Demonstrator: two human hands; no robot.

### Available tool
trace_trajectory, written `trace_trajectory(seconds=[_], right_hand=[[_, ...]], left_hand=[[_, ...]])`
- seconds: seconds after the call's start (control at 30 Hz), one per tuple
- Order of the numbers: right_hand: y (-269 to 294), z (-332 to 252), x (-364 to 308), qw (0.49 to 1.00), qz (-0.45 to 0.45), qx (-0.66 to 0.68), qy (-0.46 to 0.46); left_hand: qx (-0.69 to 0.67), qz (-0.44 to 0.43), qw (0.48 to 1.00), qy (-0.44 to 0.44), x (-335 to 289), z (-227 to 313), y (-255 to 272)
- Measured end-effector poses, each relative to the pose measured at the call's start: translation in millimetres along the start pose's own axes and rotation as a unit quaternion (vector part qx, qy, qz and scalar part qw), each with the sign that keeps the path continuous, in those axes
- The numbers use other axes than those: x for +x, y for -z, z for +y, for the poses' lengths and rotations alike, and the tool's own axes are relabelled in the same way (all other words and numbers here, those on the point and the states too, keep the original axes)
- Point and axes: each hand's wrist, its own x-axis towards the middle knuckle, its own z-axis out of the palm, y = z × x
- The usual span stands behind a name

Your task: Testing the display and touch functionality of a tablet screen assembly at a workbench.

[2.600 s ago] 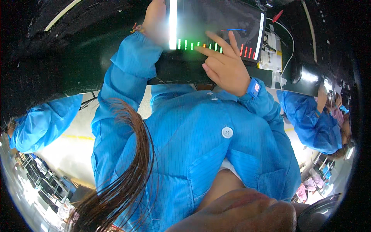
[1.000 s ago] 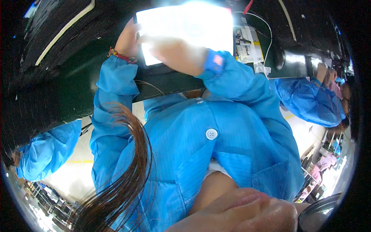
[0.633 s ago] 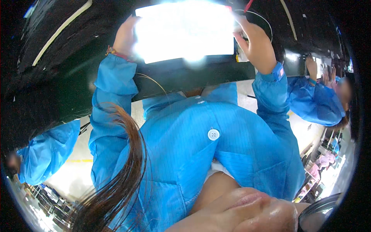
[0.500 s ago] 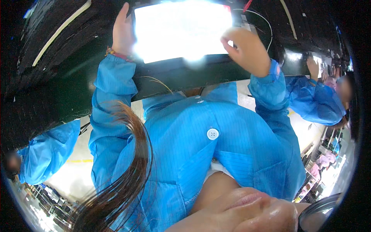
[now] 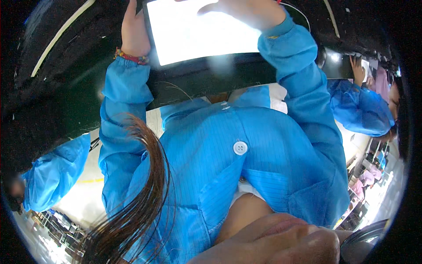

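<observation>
A rectangular lit panel [image 5: 200, 37] with a dark frame glows white at the top of the view; glare hides any detail on its face. Along its left edge lies my left hand [image 5: 135, 33], gripping that side, with its fingertips cut off by the top of the picture. My right hand [image 5: 252, 12] reaches leftward across the panel's upper right part. Its thumb stands apart from the fingers, which run out at the top edge. Nothing shows in that hand, though bright glare washes over it. Whether it touches the panel I cannot tell.
The panel is over a dark green table [image 5: 176, 90]. A thin white cable [image 5: 307, 20] curves beside my right wrist. Co-workers in blue sit on both sides, one sleeve [image 5: 57, 174] at left and another [image 5: 360, 108] at right.
My right hand has moved up and leftward from the panel's right edge to over its face, and its fingers have stretched out. The panel and my left hand appear slightly higher and further left.
</observation>
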Motion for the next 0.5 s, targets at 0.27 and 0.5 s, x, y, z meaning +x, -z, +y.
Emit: trace_trajectory(seconds=[0.27, 0.5], right_hand=[[47, -46, -51, 0.924, 0.229, -0.227, -0.206], [-15, -43, -68, 0.745, 0.172, -0.644, -0.019]], left_hand=[[-0.060, 0.068, 0.992, 0.089, -11, 18, -31], [-0.064, 0.035, 0.992, 0.105, -9, 17, -25]])
